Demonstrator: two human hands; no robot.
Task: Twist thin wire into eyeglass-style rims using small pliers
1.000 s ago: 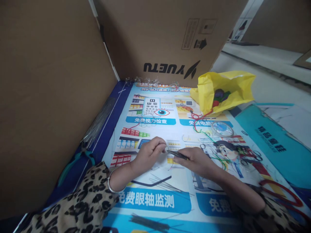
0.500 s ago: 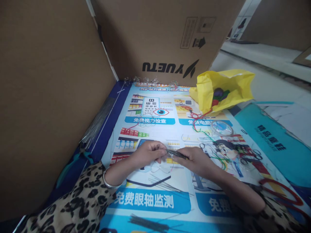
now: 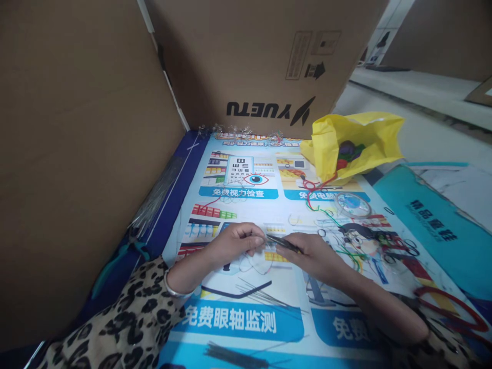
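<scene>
Near the middle of the poster-covered table, my left hand [image 3: 240, 243] pinches thin wire at its fingertips. Fine wire loops [image 3: 255, 262] hang just below those fingers. My right hand [image 3: 307, 252] is wrapped round a slim dark metal tool [image 3: 283, 242], which looks like tweezers or small pliers. Its tip points left and meets the wire beside my left fingertips; whether it grips the wire is too small to tell. Loose straight wires [image 3: 261, 294] lie on the poster below my hands, and a dark wire bundle [image 3: 234, 354] is at the bottom edge.
Cardboard walls [image 3: 246, 61] stand at the back and left. A yellow bag [image 3: 357, 143] with coloured thread balls sits back right, near a clear spool [image 3: 352, 205]. Teal-handled pliers [image 3: 115, 264] and a wire bunch [image 3: 154, 197] lie left. A red ring [image 3: 453, 310] is right.
My right hand and the dark tool have shifted slightly right, and more of the tool's tip shows. My left hand keeps its pinch. The whole view has moved a little.
</scene>
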